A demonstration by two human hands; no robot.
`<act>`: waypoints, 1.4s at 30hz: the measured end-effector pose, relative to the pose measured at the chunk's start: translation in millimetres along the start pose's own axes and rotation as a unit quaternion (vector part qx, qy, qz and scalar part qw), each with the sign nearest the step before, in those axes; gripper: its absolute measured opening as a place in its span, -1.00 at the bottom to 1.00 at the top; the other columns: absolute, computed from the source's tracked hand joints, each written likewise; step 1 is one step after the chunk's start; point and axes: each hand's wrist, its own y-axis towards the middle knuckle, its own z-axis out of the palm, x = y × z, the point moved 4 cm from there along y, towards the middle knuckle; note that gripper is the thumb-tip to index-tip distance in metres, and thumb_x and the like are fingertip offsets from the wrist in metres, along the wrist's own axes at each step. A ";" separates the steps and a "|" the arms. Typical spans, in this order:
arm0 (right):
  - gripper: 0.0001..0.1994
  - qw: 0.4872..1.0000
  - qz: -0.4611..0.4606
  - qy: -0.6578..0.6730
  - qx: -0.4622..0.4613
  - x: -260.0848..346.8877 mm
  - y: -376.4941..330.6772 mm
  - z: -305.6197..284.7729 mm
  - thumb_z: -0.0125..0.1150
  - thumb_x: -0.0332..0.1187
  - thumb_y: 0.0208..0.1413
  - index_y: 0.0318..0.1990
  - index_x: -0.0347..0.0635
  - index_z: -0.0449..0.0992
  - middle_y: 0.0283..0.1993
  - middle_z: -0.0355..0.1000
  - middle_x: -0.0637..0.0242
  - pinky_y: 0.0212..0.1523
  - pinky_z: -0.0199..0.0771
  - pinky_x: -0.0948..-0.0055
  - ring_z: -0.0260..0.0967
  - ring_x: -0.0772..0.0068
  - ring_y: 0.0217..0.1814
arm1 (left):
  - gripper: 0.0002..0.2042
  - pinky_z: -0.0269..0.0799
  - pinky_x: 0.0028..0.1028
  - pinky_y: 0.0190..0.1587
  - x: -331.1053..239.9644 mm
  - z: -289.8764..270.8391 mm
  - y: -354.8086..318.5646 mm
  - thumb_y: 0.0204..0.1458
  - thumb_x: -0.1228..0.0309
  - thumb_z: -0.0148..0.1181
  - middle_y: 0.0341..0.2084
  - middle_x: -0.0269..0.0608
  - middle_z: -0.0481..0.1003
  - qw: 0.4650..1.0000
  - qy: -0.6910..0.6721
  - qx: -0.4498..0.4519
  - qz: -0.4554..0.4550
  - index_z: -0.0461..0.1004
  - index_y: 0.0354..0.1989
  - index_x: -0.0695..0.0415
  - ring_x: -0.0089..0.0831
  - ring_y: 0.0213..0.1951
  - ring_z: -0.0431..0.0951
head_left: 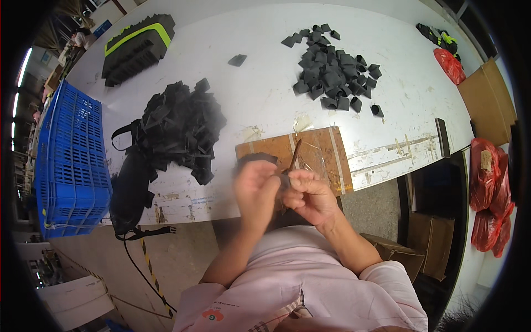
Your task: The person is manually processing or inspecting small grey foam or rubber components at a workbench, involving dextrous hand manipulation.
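Observation:
My hands meet over a brown wooden board at the table's near edge. My right hand is closed, thumb and fingers pinching a small dark piece of what looks like fabric. Close beside it, my left hand is smeared by motion, and its grip does not show. A slim brown pointed stick rises just beyond the fingertips; its lower end is hidden by my hands. Behind my left hand lies more dark flat material, partly covered.
A heap of black strips lies to the left, beside a black pouch with a strap. Folded dark pieces are piled at the far right. A blue crate stands at left; a neon-banded stack lies behind.

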 end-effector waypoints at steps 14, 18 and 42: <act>-0.74 0.928 -0.081 -0.361 0.026 71.9 20.2 48.2 0.02 -0.19 0.10 -0.52 -0.15 0.35 -0.63 0.16 0.58 -0.64 -0.07 0.72 -0.03 0.79 -0.63 | -0.82 -0.15 -0.71 -0.88 -28.4 31.5 30.6 0.05 0.57 -0.18 -0.50 -0.11 0.43 0.701 -0.596 0.177 -0.349 0.26 -0.18 0.32 -0.74 -0.92 0.08; -0.74 0.918 -0.040 -0.390 -0.061 51.6 20.0 1.8 0.01 -0.18 0.10 -0.53 -0.12 0.36 -0.66 0.14 0.61 -0.65 -0.08 0.73 -0.04 0.79 -0.65 | -0.88 -0.09 -0.71 -0.81 -11.8 21.3 27.6 0.04 0.56 -0.12 -0.50 -0.17 0.43 0.861 -0.406 0.186 -0.242 0.30 -0.25 0.23 -0.72 -0.88 0.03; -0.86 0.538 -0.438 -0.720 -0.015 75.0 -6.8 79.6 0.20 -0.55 -0.25 -0.43 -0.30 0.44 -0.51 0.31 0.21 -0.51 0.31 0.39 0.29 0.22 -0.49 | -0.88 0.19 -0.68 -0.61 -26.3 16.5 38.5 -0.11 0.67 0.03 -0.55 -0.24 0.42 0.964 -0.225 0.131 -0.060 0.43 -0.36 0.33 -0.63 -0.64 0.29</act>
